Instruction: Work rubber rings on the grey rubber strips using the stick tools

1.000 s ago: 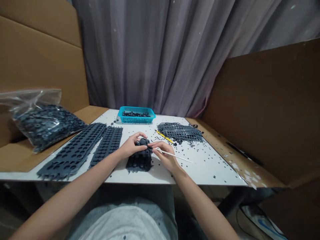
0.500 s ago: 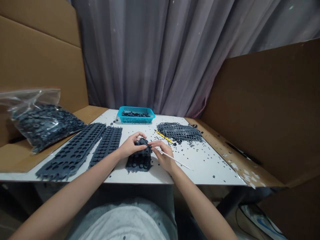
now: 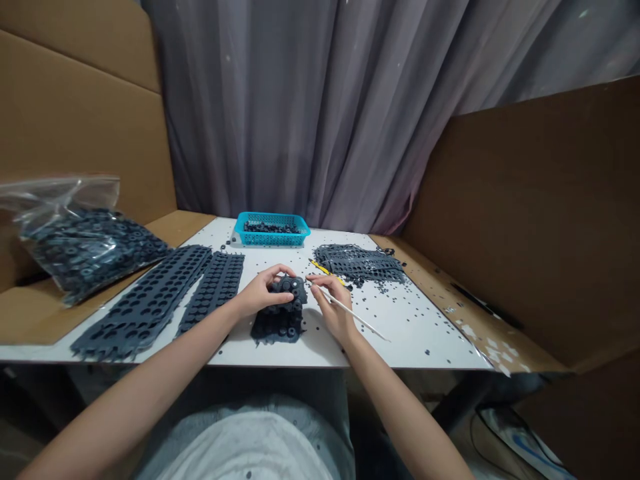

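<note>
My left hand grips the upper end of a dark rubber sheet of moulded round parts, bending that end up off the table. Thumb and fingers press on either side of it. Just right of the raised edge, my right hand pinches a thin white stick, its tip near the sheet and its tail slanting toward the lower right. A small gap separates the right fingertips from the rubber. The sheet's lower part lies on the white tabletop.
Left lie more moulded rubber sheets and a clear zip bag of dark rings. A blue basket holding small dark parts stands behind. Right are perforated sheets, a yellow cutter and scattered bits. Cardboard walls flank the table.
My right hand has drawn back slightly to the right from the sheet with the white stick. The raised end in my left hand now shows more of its face.
</note>
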{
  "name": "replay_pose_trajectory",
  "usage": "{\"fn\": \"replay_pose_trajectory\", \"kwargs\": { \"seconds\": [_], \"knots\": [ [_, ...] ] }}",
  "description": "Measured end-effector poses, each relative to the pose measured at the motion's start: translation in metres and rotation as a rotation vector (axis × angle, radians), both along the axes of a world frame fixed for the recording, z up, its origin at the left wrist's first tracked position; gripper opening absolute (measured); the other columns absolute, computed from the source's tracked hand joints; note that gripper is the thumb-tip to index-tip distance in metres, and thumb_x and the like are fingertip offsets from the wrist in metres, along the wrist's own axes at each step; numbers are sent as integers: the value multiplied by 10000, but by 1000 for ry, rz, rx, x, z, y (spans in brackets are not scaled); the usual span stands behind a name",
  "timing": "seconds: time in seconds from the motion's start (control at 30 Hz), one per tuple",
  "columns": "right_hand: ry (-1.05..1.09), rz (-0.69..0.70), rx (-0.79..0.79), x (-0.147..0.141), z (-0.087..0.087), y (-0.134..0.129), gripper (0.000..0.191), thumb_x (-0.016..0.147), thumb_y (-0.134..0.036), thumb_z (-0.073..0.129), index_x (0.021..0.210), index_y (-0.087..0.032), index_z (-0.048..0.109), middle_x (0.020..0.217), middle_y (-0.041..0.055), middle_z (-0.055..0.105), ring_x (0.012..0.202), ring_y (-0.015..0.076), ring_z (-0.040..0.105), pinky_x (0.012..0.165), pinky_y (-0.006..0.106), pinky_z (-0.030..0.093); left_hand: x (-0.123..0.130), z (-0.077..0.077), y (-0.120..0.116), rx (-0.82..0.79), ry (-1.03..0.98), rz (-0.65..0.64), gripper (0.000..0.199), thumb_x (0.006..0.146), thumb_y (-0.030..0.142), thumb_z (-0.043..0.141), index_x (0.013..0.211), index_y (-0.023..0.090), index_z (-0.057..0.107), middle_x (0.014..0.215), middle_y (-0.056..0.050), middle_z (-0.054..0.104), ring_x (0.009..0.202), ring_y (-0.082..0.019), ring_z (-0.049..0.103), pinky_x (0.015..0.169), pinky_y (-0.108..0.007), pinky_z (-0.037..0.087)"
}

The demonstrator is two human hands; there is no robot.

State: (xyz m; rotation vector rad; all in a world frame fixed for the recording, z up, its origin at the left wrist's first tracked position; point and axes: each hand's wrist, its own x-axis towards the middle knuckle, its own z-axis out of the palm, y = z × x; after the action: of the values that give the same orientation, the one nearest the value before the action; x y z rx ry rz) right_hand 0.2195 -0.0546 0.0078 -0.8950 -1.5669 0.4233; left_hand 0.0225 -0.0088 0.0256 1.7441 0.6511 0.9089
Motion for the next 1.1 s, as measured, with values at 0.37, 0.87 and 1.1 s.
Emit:
{"fn": "replay_pose_trajectory", "kwargs": {
  "seconds": [0.37,0.87,1.1],
  "knots": [
    [92,33,-46,0,-1,1,151,852,-379,601,852,-229,586,1005,85,695,979,234,635,872,395,473,0,0,0,-7,-1,-15,438,666,345,750,1010,194,524,752,18,598,685,-146,594,610,-226,457],
    [82,0,-19,2,-1,0,135,856,-364,594,848,-229,593,1074,86,672,1063,246,599,897,404,447,2,6,16,198,102,34,415,701,357,699,1042,183,540,753,10,616,683,-158,601,614,-240,462],
    [146,-13,-35,4,1,1,146,846,-371,598,831,-225,593,1084,80,666,1060,247,594,845,380,462,30,43,92,498,282,146,332,670,235,733,975,177,616,865,-6,640,863,-192,585,828,-310,431]
  ]
}}
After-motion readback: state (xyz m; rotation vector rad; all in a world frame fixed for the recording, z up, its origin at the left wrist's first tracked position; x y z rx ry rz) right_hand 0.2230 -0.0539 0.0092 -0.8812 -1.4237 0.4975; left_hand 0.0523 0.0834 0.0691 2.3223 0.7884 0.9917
